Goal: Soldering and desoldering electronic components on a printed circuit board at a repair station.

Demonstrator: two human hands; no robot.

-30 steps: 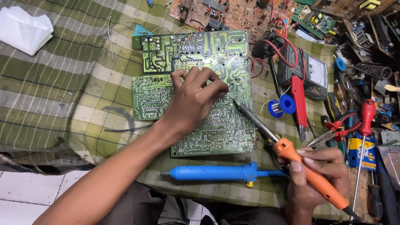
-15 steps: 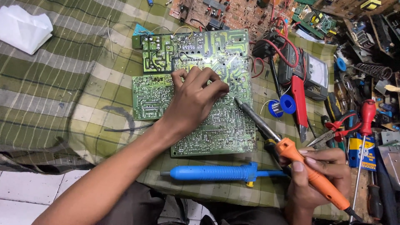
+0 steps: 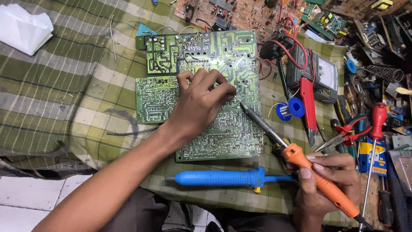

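Nearest the viewer, an orange-handled soldering iron (image 3: 319, 182) is gripped like a pen in the right hand (image 3: 328, 184), fingers wrapped around the handle. Its dark metal shaft is angled up and left, so that the tip is brought to the solder side of a large green printed circuit board (image 3: 214, 94), just beside the left fingertips. A blue plastic desoldering pump (image 3: 223, 177) is laid on the green checked cloth (image 3: 64, 86) covering the counter, just below the board and within easy reach. The board is pinned flat under the left hand (image 3: 201, 103), whose curled fingers are pressed on it, with nothing seen held. For a clean joint, the board is best kept steady, the tip confined to one pad, and the fingers kept apart from the hot shaft. Farther right, a blue solder spool (image 3: 295, 107), red-handled pliers (image 3: 343, 135) and a red screwdriver (image 3: 377, 129) are seen. Farthest off, a brown circuit board (image 3: 240, 13) is seen.
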